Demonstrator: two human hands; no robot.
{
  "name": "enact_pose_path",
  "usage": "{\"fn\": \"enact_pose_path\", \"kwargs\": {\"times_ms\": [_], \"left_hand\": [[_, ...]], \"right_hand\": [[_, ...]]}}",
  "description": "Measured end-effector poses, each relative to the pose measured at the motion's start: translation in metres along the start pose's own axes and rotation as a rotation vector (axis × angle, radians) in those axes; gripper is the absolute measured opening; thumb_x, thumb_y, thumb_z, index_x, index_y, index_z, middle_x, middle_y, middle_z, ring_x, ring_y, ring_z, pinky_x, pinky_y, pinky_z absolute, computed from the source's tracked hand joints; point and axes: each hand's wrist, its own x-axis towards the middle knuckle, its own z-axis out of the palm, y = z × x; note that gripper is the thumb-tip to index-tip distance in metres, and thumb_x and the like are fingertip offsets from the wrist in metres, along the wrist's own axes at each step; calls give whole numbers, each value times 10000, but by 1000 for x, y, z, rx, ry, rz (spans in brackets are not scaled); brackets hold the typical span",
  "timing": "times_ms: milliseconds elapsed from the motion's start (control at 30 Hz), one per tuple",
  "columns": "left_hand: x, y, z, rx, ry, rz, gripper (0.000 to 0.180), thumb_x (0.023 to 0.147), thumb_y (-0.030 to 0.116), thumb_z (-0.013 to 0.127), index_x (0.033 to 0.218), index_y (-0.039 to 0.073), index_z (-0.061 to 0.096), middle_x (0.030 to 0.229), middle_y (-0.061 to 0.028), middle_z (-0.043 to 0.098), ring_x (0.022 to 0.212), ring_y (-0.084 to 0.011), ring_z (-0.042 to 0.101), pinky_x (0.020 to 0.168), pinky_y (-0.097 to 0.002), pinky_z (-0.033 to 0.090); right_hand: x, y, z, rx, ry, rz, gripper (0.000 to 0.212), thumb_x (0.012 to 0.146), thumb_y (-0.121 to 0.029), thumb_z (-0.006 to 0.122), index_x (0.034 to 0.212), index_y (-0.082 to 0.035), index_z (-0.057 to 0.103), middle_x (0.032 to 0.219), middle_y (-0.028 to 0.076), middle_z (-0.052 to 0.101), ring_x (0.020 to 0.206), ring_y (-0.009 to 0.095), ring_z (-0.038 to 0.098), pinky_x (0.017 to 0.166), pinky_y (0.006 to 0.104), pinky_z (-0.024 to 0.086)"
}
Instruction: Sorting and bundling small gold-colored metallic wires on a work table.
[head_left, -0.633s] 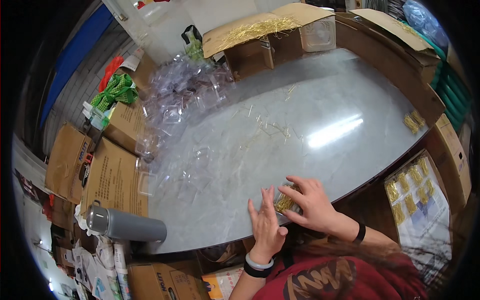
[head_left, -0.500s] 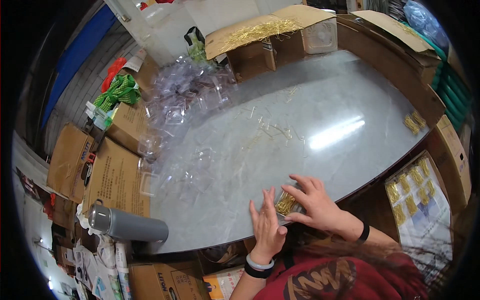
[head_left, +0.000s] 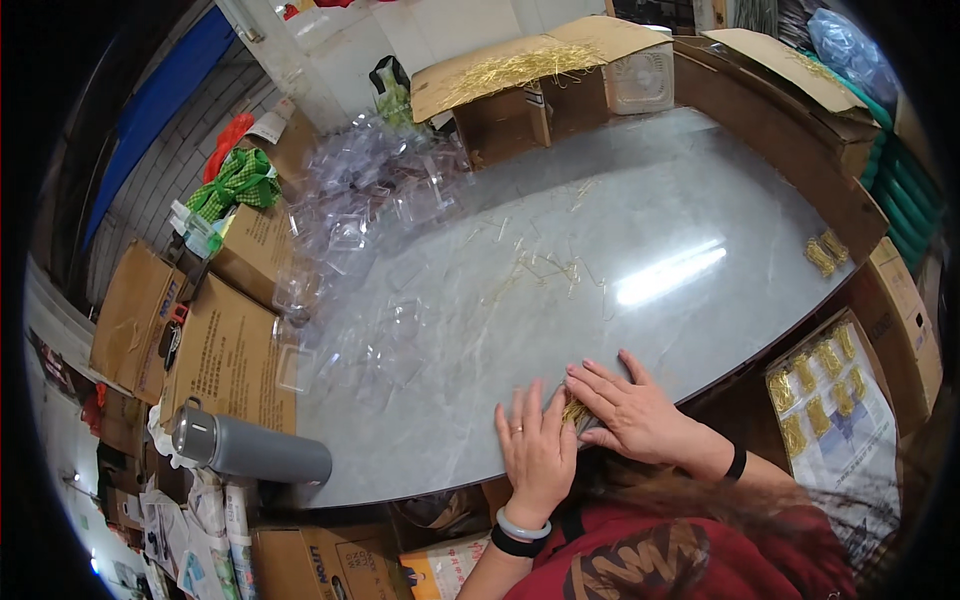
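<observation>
Head view: brown cardboard boxes [head_left: 200, 340] left of table [head_left: 600, 230]

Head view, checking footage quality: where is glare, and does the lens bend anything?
Head view: a bright glare streak lies on the grey table; table edge and boxes curve toward the black rim; left hand and right hand look sharp.

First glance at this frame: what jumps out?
Both hands, left hand and right hand, press on a small clear plastic box of thin gold pins at the near edge of the grey marble-look table. A heap of empty clear plastic boxes fills the far left corner; a grey cylindrical flask lies near left.
</observation>
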Motion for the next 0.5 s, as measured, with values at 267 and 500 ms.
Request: {"fn": "enact_pose_path", "kwargs": {"times_ms": [267,500], "left_hand": [[-5,-11,4,-72,-20,47,682,1046,499,401,1503,-7,396,1552,-215,423,1452,-395,361,1194,-639,153],[-6,-20,-1,-583,40,43,1024,981,759,148,1580,-71,108,1551,-255,426,1436,-449,378,1217,-582,130]], "right_hand": [[11,-6,-16,16,51,-125,939,820,-629,702,1520,-73,414,1583,192,368,1458,462,312,1183,621,245],[11,-24,3,121,164,-62,715,770,-377,811,1367,-67,567,1427,171,507,1232,402,513,1054,451,460]]}}
